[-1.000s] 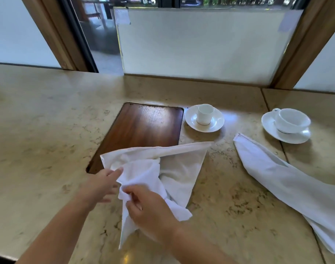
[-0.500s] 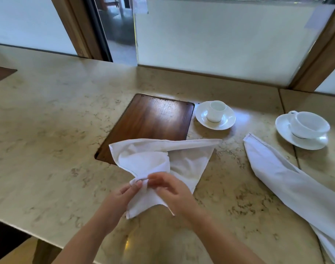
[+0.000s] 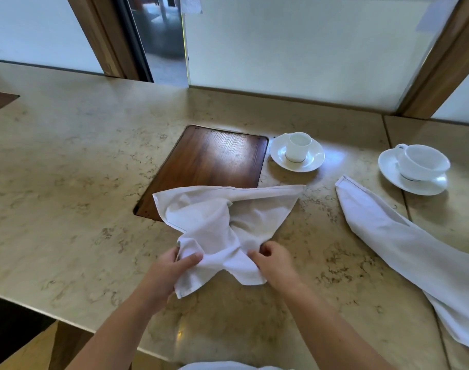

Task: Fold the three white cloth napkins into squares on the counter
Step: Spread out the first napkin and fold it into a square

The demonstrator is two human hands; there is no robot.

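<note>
1. Nearest the camera, the left hand (image 3: 172,268) is closed on the near left corner of a rumpled white napkin (image 3: 222,220), thumb on top of the cloth.
2. The right hand (image 3: 274,259) is curled shut on the same napkin's near edge, just beside the left hand, with a loose flap hanging between them.
3. The napkin lies bunched on the tabletop (image 3: 67,182), its far edge overlapping the wooden inset board (image 3: 214,156). No square fold shows yet; it looks to be at the spreading-out stage.
4. To the right, well apart, a second napkin (image 3: 404,236) lies in a long loose strip, unfolded.
5. A third napkin is not clearly in view.
6. Farthest back stand a small cup and saucer (image 3: 297,153) and a larger cup and saucer (image 3: 414,169).
</note>
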